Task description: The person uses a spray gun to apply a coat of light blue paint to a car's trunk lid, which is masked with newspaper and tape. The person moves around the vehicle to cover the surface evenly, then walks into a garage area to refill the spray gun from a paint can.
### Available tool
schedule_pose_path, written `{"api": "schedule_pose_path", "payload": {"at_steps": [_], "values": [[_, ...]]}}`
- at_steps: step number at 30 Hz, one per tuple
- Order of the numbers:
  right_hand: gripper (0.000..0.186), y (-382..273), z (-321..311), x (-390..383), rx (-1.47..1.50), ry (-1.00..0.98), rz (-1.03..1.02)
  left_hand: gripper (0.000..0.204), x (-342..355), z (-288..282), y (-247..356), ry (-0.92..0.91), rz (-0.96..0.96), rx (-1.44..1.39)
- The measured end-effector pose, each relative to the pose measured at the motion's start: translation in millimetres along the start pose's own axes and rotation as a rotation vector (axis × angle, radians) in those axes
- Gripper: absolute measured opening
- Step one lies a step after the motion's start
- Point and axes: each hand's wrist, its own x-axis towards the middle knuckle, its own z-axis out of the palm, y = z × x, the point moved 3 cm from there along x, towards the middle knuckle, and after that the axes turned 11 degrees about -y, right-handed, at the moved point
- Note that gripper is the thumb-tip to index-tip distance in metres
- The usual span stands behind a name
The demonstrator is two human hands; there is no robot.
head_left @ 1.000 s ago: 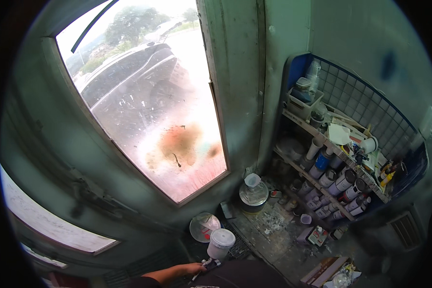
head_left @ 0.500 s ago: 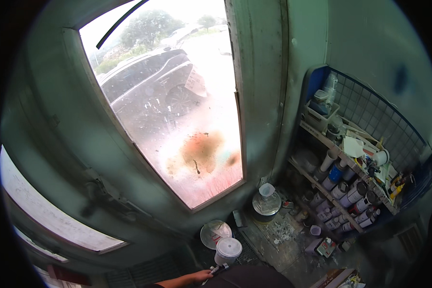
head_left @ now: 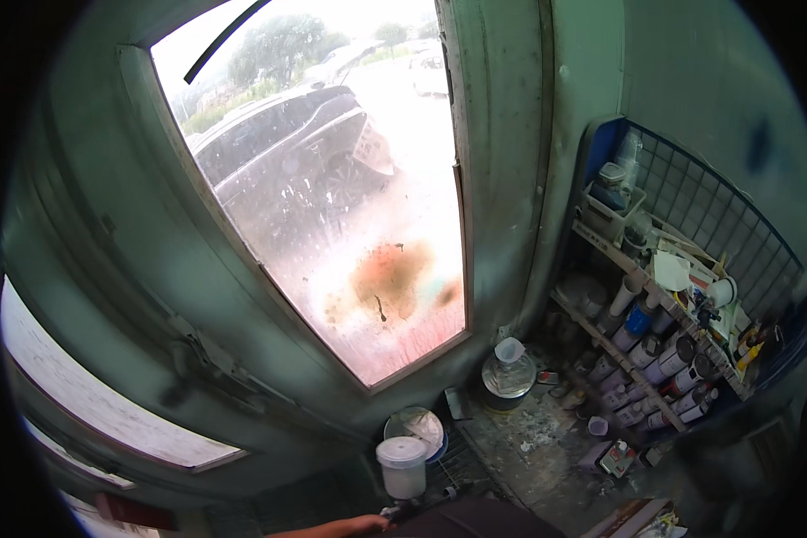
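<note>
At the lower edge, my left hand (head_left: 368, 524) reaches in from the left, its fingers closed at small metal parts under a white lidded cup. These parts look like a spray gun (head_left: 389, 512), with the cup (head_left: 402, 468) standing upright on top; its lower end is largely hidden by dark clothing (head_left: 471, 520). Behind the cup, lower down, a round tub with a blue rim (head_left: 436, 429) is partly covered. My right hand does not show.
Right of the window (head_left: 332, 197), a large can (head_left: 508, 384) with a pale cup on top stands on the stained floor. A rack (head_left: 650, 309) at right holds several paint cans, bottles and tools. Small containers, including a rectangular tin (head_left: 617, 459), stand before it.
The lidded cup has shifted left along with my left hand, now overlapping the left side of the tub behind. My hand sits slightly lower. The whole view has tilted a little.
</note>
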Motion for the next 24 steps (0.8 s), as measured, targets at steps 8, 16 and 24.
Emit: {"api": "schedule_pose_path", "payload": {"at_steps": [8, 16, 24], "values": [[0.033, 14.3, 6.6, -40.5, 0.16, -0.046, 0.077, 0.031, -16.3, 35.2, 9.9, -0.03, -0.1, -0.054], [0.032, 28.2, 22.0, -67.1, 0.301, -0.114, 0.148, 0.03, -64.1, 80.7, 64.6, -0.012, 0.196, 0.148], [0.031, 39.1, 41.2, -70.3, 0.437, -0.246, 0.19, 0.028, -34.9, 59.7, 84.0, -0.064, 0.207, -0.077]]}}
